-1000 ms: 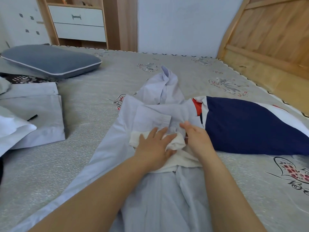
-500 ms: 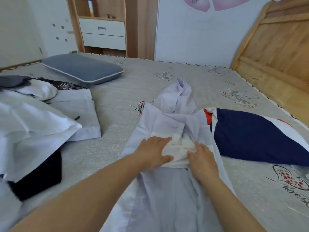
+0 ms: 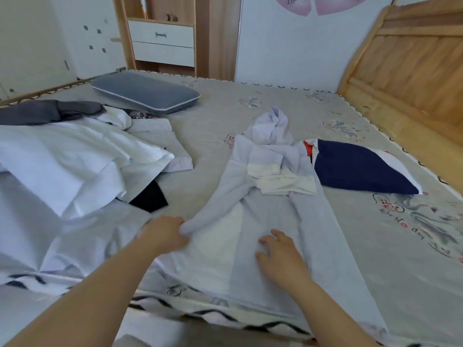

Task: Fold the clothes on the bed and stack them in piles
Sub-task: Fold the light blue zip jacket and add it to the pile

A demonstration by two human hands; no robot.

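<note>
The shirt [image 3: 273, 221] lies long and flat in the middle of the bed [image 3: 375, 259], reaching down to its near edge. Your left hand [image 3: 165, 234] pinches the shirt's left fold, and your right hand [image 3: 280, 254] rests on the shirt with fingers spread. White clothes [image 3: 62, 159] sit heaped by the left edge.

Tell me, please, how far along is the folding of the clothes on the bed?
Early. One pale folded piece lies flat. In hand: the left hand grips a fold of the light blue garment while the right hand rests on it. Left: the loose white heap and the navy garment.
</note>
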